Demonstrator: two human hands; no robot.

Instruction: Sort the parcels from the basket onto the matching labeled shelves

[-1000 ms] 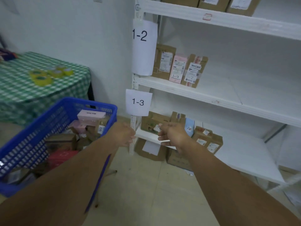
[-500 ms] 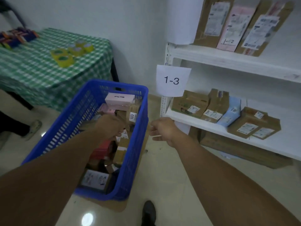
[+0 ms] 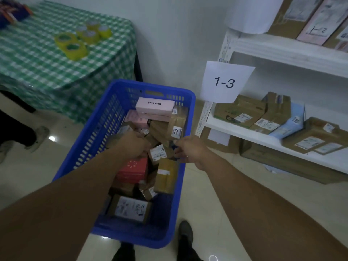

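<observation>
Partly hidden: fingers of the left hand [image 3: 135, 146], sunk among the parcels [image 3: 158, 152] at the middle of the basket [image 3: 94, 136]; impossible to tell whether gripping anything. Likewise unclear: the right hand [image 3: 190, 150], fingers loosely curled at the basket's right rim; holding, touching or merely beside it, not to be told. Cut off by the top edge: goods on the upper shelf [image 3: 282, 51], among them a pink parcel [image 3: 316, 25] hand-marked 1-2, and a white sheet [image 3: 250, 14] at the shelf's left post. Blurred: most printed labels.

Blue slotted basket, heaped with parcels. At the far end, a pink box [image 3: 155, 106] lettered "Mine Took", lying on further pink boxes. Against the right wall, a tilted brown parcel [image 3: 177, 125] tagged 3012. At the middle, a red box [image 3: 134, 169] just beside the left wrist. At the near end, a brown box [image 3: 130, 209] lying flat, large white label upward.

White lower shelf [image 3: 244, 136], marked at its left front corner by a paper tag [image 3: 225, 82] reading 1-3; on it, brown shelf boxes [image 3: 239, 112] toward the left end and a light blue parcel [image 3: 290, 121] between brown ones. Beneath, brown cartons [image 3: 282, 162] on the floor [image 3: 207, 194].

Pale glossy floor, white wall [image 3: 169, 34]. At upper left, a table [image 3: 56, 63] under a green checked cloth, yellow tape rolls [image 3: 73, 46] near its right edge. Dark shoes [image 3: 185, 232] at the bottom edge, by the basket's near end; another person's foot [image 3: 37, 136] at the left edge.
</observation>
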